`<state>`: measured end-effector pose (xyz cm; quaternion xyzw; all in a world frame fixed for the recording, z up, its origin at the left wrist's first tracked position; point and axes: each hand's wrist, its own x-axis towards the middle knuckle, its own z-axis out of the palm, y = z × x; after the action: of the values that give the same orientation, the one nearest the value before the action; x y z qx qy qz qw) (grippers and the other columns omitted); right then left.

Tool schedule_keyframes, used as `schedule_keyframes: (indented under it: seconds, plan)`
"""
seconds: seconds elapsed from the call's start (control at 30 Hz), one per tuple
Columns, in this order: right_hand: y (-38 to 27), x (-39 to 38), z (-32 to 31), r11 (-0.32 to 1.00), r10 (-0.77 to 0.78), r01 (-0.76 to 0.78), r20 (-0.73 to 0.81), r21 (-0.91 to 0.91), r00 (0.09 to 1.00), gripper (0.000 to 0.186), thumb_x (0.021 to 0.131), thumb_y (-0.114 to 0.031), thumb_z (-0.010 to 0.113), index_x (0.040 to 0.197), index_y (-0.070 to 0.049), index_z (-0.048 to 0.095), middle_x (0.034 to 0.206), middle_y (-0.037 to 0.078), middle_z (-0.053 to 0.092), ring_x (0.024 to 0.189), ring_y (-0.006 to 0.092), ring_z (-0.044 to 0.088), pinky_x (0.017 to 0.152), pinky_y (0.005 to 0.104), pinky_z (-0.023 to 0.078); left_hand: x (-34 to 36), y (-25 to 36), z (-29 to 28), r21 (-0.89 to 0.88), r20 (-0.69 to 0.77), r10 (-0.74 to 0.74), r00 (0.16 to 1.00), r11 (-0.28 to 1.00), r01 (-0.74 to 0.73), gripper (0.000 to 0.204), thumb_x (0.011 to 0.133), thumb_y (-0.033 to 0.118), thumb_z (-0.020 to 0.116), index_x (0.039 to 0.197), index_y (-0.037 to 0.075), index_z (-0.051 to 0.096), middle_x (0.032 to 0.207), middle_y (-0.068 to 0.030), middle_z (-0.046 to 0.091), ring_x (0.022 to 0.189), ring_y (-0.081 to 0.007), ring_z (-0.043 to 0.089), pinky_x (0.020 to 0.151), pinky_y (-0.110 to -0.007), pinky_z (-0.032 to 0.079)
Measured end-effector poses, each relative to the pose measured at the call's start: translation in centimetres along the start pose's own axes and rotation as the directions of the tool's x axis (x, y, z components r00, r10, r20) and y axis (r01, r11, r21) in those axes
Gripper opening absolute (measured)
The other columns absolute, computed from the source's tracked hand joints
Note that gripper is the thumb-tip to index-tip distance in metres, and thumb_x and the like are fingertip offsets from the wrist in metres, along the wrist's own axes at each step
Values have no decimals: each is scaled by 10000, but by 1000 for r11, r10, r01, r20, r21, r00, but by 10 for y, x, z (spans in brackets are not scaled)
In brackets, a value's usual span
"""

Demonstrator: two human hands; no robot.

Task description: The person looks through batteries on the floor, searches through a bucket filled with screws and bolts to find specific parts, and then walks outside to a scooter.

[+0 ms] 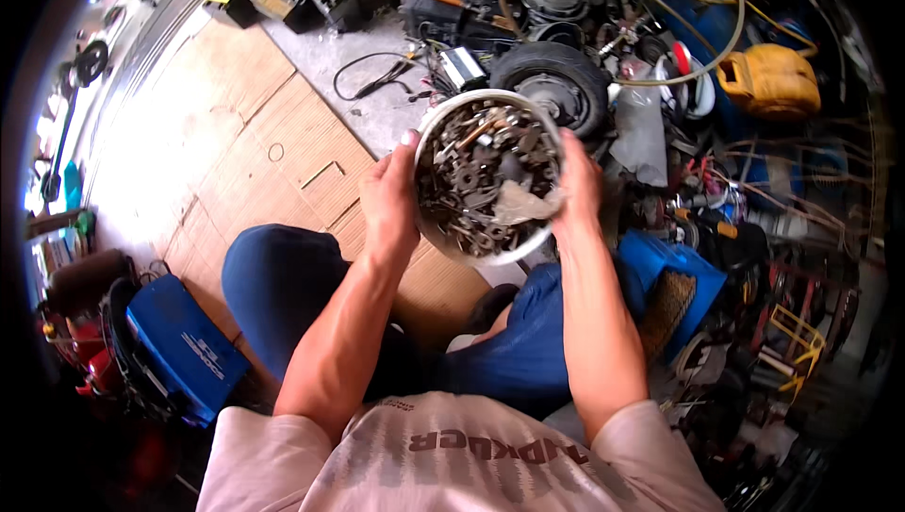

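Note:
Between my two hands is a round white bucket (pixel 436 116), held in front of my knees. Mixed metal hardware (pixel 476 173), with nuts, washers and bolts among it, fills the bucket. A pale, torn-looking scrap (pixel 520 204) lies on top of the hardware near the right side. My left hand (pixel 388 193) presses on the bucket's left wall, its thumb by the rim. My right hand (pixel 577 182) grips the opposite wall, with its fingers mostly hidden behind the bucket.
Flattened cardboard (pixel 226 135) covers the floor at left, with an L-shaped hex key (pixel 323 174) on it. A small wheel (pixel 556 88) stands just beyond the bucket. Right of my knee is a blue box (pixel 674 276); a yellow jerrycan (pixel 768 81) sits farther right. A blue machine (pixel 184 347) stands at lower left.

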<state>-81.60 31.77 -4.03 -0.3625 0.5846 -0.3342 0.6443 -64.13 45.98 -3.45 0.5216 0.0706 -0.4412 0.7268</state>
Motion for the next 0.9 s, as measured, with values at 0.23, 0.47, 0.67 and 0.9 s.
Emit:
schedule_keyframes:
  seconds: [0.23, 0.47, 0.67, 0.9]
  plan:
    - [54, 37, -18, 973, -11, -19, -130, -228, 991, 448, 958, -406, 701, 1093, 15, 769, 958, 51, 725, 838, 162, 609, 779, 367, 495, 33, -43, -29, 219, -199, -96, 975, 966, 140, 586, 941, 437, 760, 1130, -116, 717, 1015, -158, 736, 847, -228, 692, 775, -400, 575]
    - [14, 18, -4, 994, -112, 112, 8, 12, 994, 438, 1008, -344, 634, 1171, 52, 726, 1049, 110, 740, 874, 169, 668, 787, 336, 530, 10, 5, -5, 400, -26, 116, 993, 911, -96, 560, 953, 436, 758, 1125, -96, 730, 987, -151, 745, 842, -221, 699, 748, -369, 569]
    - [61, 43, -26, 990, -68, 47, -155, -137, 986, 344, 977, -313, 681, 1052, 14, 757, 926, 56, 701, 812, 141, 608, 711, 313, 486, 27, -36, -7, 86, -185, -67, 980, 993, 84, 581, 947, 403, 758, 1093, -156, 699, 994, -204, 732, 802, -265, 718, 725, -417, 602]
    - [7, 11, -12, 971, -191, 177, -78, -160, 979, 302, 971, -311, 691, 894, -23, 738, 708, -24, 566, 619, 98, 464, 568, 301, 376, 26, -28, 1, 21, -153, -58, 987, 998, 62, 532, 942, 421, 736, 1094, -88, 705, 978, -163, 732, 788, -253, 713, 741, -393, 602]
